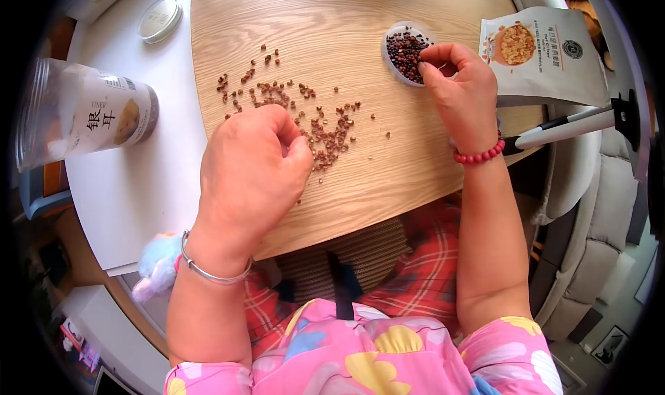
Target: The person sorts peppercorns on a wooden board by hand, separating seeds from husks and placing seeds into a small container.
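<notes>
Reddish-brown Sichuan peppercorns (331,140) lie loosely scattered over the wooden tabletop. My left hand (255,163) is curled closed above their near left side, with its fingertips hidden beneath it. A small clear round dish (387,57) toward the back right holds darker peppercorns (407,50). At the dish's right edge is my right hand (463,83), thumb and forefinger brought together in a pinch. Whatever lies between those fingertips is too small to make out.
A clear plastic jar (104,114) with a printed label stands on the white surface at left, near a round lid (160,19). A cereal bag (537,55) lies at back right, beside a black-and-white stand arm (568,128). A fluffy toy (159,263) hangs near my left wrist.
</notes>
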{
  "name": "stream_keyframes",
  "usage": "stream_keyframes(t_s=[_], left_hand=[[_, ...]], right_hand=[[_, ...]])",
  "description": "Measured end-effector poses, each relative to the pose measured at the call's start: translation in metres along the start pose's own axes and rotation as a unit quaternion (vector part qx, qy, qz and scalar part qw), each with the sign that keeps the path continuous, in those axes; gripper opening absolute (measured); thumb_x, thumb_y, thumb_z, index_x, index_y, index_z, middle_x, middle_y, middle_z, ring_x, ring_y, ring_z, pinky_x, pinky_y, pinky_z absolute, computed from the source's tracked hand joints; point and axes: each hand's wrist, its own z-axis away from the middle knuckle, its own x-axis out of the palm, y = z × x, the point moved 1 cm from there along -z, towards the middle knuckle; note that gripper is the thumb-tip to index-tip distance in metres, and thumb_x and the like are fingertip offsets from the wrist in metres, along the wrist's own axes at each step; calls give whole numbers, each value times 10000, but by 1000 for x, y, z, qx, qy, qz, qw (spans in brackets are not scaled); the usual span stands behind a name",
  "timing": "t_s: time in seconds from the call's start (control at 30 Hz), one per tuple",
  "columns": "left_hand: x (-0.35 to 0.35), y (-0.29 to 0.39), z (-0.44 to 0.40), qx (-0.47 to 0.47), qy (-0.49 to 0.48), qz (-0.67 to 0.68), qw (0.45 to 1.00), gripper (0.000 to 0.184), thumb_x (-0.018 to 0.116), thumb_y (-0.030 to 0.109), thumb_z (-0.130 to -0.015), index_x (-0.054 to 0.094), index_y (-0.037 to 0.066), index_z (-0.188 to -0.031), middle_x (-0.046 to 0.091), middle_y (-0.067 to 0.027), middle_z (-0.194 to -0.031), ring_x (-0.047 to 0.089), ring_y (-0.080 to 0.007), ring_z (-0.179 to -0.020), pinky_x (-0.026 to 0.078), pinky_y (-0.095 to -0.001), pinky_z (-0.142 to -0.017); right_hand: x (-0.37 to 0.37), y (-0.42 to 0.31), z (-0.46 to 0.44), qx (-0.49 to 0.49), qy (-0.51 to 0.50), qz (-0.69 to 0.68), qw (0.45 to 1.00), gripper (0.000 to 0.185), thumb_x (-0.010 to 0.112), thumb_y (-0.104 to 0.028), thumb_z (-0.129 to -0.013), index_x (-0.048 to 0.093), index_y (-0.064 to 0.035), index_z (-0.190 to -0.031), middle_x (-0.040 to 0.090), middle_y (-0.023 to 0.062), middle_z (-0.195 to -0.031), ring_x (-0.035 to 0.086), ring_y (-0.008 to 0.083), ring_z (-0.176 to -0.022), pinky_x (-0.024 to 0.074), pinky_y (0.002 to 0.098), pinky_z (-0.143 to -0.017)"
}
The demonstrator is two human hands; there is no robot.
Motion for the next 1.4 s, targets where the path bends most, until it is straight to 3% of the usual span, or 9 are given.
stream_keyframes(t_s=[0.17, 0.3, 0.37, 0.47, 0.5, 0.6, 0.7, 0.93, 1.4], left_hand=[[3, -4, 0, 39, 0, -56, 998, 93, 585, 28, -714, 556, -37, -654, 515, -41, -545, 457, -81, -507, 383, -240, -475], [-8, -4, -2, 28, -16, -69, 997, 102, 596, 39, -734, 560, -28, -666, 523, -20, -558, 454, -60, -522, 379, -233, -475], [-17, -7, -6, -60, 17, 51, 997, 108, 607, 52, -755, 565, -16, -683, 529, 15, -582, 450, -33, -548, 365, -219, -476], [-29, -15, -12, -49, 36, 33, 998, 112, 601, 69, -778, 574, -11, -704, 514, 51, -600, 426, -17, -560, 346, -205, -477], [-32, -16, -12, -39, 49, 17, 998, 112, 597, 71, -780, 576, -13, -709, 510, 55, -601, 419, -19, -557, 343, -204, -477], [-33, -13, -12, -61, 61, -32, 996, 115, 595, 71, -774, 574, -24, -713, 502, 36, -592, 416, -28, -555, 348, -211, -480], [-32, -16, -12, -59, 52, -78, 994, 116, 604, 67, -761, 570, -34, -715, 509, 2, -580, 434, -48, -551, 368, -228, -487], [-31, -18, -9, -37, 17, -180, 983, 115, 619, 64, -734, 578, -43, -718, 570, -133, -591, 526, -166, -538, 448, -311, -532], [-36, -23, -10, -46, -24, -204, 978, 137, 647, 66, -701, 579, -48, -665, 542, -154, -555, 527, -184, -506, 445, -325, -511]], right_hand=[[-2, 6, -2, -12, 12, 2, 1000, 105, 657, -104, -748, 666, -36, -828, 643, 75, -757, 600, 155, -641, 489, 285, -611], [4, -8, 2, -13, -8, -83, 996, 84, 660, -74, -747, 666, -33, -820, 628, 72, -757, 586, 161, -626, 486, 275, -608], [12, -19, 7, -25, -22, -116, 993, 75, 661, -61, -746, 666, -34, -816, 620, 67, -748, 583, 161, -629, 485, 272, -605], [28, -37, 15, -144, -67, -92, 983, 65, 676, -36, -710, 670, -50, -774, 591, 80, -721, 585, 212, -682, 476, 291, -621], [32, -41, 19, -144, -70, -94, 983, 65, 676, -36, -710, 670, -50, -774, 591, 80, -721, 585, 212, -682, 476, 291, -621], [45, -55, 30, -245, -107, -79, 960, 84, 672, -38, -674, 673, -80, -746, 589, 75, -726, 573, 269, -728, 464, 362, -662], [56, -60, 37, -297, -115, -61, 946, 92, 676, -50, -662, 674, -93, -742, 580, 70, -726, 563, 270, -710, 460, 367, -651], [54, -58, 36, -292, -137, -65, 944, 139, 658, -32, -645, 679, -115, -755, 576, 69, -754, 556, 269, -730, 455, 373, -643], [61, -67, 42, -343, -115, -26, 932, 192, 637, -54, -654, 694, -155, -807, 560, 50, -765, 544, 256, -727, 442, 364, -651]])
